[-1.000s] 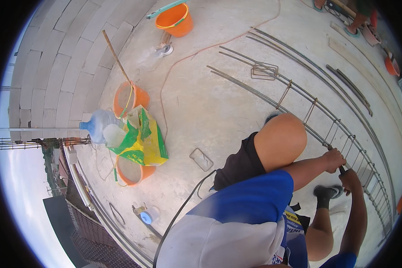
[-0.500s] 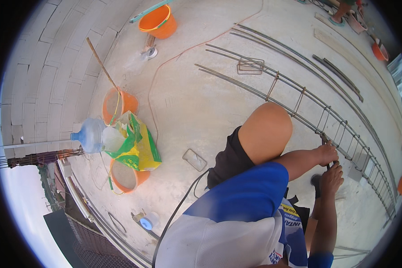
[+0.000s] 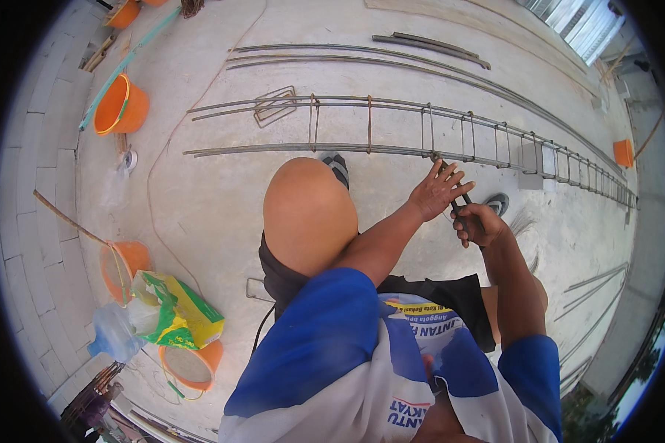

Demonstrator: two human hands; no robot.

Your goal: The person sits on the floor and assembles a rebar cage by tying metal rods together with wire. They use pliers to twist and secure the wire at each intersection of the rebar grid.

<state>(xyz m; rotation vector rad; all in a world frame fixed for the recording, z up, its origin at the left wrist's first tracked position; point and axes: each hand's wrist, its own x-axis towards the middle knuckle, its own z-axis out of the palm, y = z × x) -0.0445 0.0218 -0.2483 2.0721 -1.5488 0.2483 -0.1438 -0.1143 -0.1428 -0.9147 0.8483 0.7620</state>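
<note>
A long cage of steel bars and rectangular stirrups [image 3: 369,124] lies across the concrete floor in front of my knees. At its near bars is the head of dark metal pincers [image 3: 466,199]. My right hand [image 3: 480,224] is wrapped round the pincers' handles. My left hand [image 3: 436,193] lies over the pincers close to their head, with its fingers stretched out and spread, and partly hides them. Whether the jaws grip a wire is too small to make out.
Loose steel bars [image 3: 303,57] lie beyond the cage, and loose stirrups [image 3: 275,107] rest at its left end. A grey block [image 3: 531,166] stands under the cage. To the left are orange buckets [image 3: 131,111], a green-yellow sack [image 3: 188,314] and a blue water jug [image 3: 114,336].
The view has swung to the right, so the cage now runs nearly level. My left fingers have gone from closed at the pincers to spread. The right hand keeps hold of the handles.
</note>
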